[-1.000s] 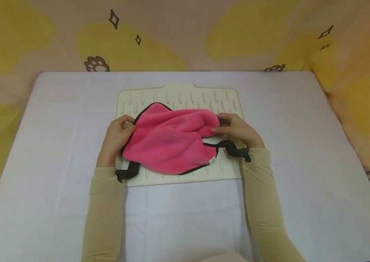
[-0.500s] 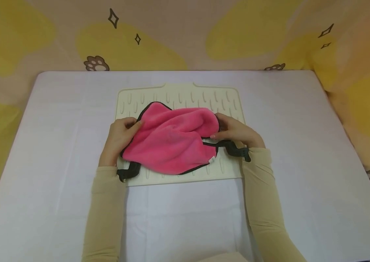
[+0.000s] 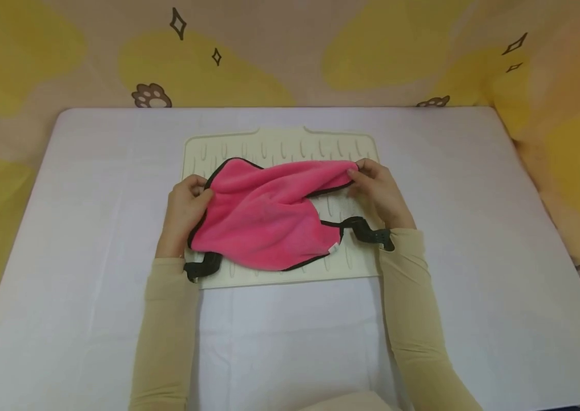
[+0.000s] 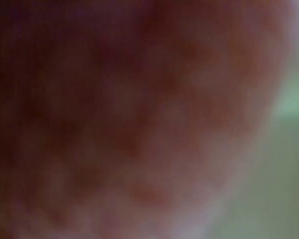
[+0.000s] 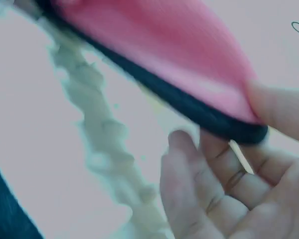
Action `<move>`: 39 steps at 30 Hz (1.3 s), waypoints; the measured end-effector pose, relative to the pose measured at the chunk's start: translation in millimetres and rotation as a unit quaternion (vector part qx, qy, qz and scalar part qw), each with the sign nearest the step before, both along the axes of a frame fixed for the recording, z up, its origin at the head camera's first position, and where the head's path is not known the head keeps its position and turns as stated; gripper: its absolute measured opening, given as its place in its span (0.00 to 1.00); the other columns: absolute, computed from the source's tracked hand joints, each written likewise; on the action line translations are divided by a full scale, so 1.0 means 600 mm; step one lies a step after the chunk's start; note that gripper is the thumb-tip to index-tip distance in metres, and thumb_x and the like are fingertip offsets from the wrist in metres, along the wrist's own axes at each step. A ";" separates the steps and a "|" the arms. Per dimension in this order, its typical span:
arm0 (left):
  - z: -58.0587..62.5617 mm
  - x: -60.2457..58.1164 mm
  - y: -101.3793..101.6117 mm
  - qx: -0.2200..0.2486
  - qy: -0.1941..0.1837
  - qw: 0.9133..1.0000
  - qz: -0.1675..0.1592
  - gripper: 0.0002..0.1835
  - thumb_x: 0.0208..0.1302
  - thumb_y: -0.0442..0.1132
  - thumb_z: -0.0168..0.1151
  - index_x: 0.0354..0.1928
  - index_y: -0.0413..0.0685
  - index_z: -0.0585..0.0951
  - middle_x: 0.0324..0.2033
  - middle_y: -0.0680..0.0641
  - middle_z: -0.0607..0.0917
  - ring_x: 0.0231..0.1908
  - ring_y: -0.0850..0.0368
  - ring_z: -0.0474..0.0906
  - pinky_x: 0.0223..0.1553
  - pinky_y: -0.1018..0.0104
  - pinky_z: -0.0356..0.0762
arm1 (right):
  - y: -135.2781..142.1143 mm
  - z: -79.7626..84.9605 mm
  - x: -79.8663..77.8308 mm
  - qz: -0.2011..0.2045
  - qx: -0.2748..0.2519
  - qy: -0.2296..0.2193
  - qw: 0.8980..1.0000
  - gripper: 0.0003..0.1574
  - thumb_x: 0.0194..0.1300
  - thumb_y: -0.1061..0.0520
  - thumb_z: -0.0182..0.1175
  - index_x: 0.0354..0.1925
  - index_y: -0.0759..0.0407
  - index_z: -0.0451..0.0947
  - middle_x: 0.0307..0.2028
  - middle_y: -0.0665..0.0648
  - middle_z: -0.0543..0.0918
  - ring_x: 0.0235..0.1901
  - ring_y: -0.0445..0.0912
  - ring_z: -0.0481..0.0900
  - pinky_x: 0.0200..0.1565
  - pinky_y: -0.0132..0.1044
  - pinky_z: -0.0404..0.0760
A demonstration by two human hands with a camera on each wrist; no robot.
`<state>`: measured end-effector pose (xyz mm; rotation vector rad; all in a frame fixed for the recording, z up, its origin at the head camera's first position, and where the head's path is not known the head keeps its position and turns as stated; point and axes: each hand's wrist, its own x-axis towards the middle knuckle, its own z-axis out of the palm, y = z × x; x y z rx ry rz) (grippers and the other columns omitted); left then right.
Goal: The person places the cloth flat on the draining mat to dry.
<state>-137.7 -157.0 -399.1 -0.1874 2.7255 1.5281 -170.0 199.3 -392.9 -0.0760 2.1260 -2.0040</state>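
A pink plush cloth [image 3: 264, 217] with black edging lies wrinkled over a cream ridged mat [image 3: 280, 142] in the head view. My left hand [image 3: 186, 208] pinches its left edge, thumb on top and fingers behind. My right hand [image 3: 379, 191] pinches the upper right corner, which is pulled out to the right. In the right wrist view the black-edged cloth [image 5: 189, 59] slants down to the thumb and fingers of the right hand [image 5: 239, 184]. The left wrist view is a dark reddish blur that hides the left hand's work.
The mat lies on a white-covered table [image 3: 89, 228]. Behind and beside it hangs a yellow and beige patterned curtain [image 3: 290, 51]. Black wrist camera mounts [image 3: 367, 231] sit at both wrists, close to the cloth. A small white tag [image 3: 333, 248] shows on the cloth's lower right edge.
My right hand has moved up and right, stretching the cloth's folded upper right corner out flatter. The left hand stays at the left edge, its thumb shifted slightly.
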 end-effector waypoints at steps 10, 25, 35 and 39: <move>-0.001 0.003 0.004 0.044 -0.003 0.998 -0.040 0.18 0.66 0.48 0.59 0.27 0.39 0.76 0.11 0.60 0.67 0.15 0.67 0.60 0.21 0.69 0.60 | -0.023 -0.004 0.000 -0.001 -0.118 -0.019 0.993 0.08 0.75 0.59 0.45 0.48 0.61 0.67 0.40 0.56 0.81 0.38 0.43 0.83 0.41 0.36 0.81; -0.001 0.002 -0.003 0.051 0.052 0.997 0.024 0.14 0.66 0.38 0.56 0.27 0.33 0.78 0.08 0.62 0.66 0.13 0.71 0.57 0.16 0.73 0.54 | -0.004 -0.006 0.002 0.089 -0.005 -0.095 0.992 0.31 0.65 0.62 0.60 0.61 0.67 0.60 0.48 0.62 0.78 0.33 0.48 0.82 0.44 0.36 0.80; -0.004 -0.001 -0.009 0.050 0.029 0.997 0.060 0.11 0.65 0.35 0.52 0.40 0.31 0.78 0.10 0.63 0.71 0.12 0.72 0.62 0.15 0.76 0.59 | -0.032 -0.010 0.000 0.065 -0.023 -0.086 0.994 0.24 0.65 0.67 0.57 0.58 0.74 0.66 0.45 0.62 0.82 0.39 0.48 0.83 0.43 0.36 0.81; -0.007 -0.002 -0.010 0.034 0.030 0.997 0.063 0.12 0.66 0.37 0.54 0.38 0.32 0.78 0.11 0.62 0.70 0.14 0.70 0.62 0.17 0.74 0.59 | -0.044 -0.012 0.000 0.070 -0.033 -0.065 0.995 0.24 0.64 0.69 0.58 0.57 0.74 0.68 0.46 0.63 0.81 0.42 0.50 0.82 0.46 0.40 0.80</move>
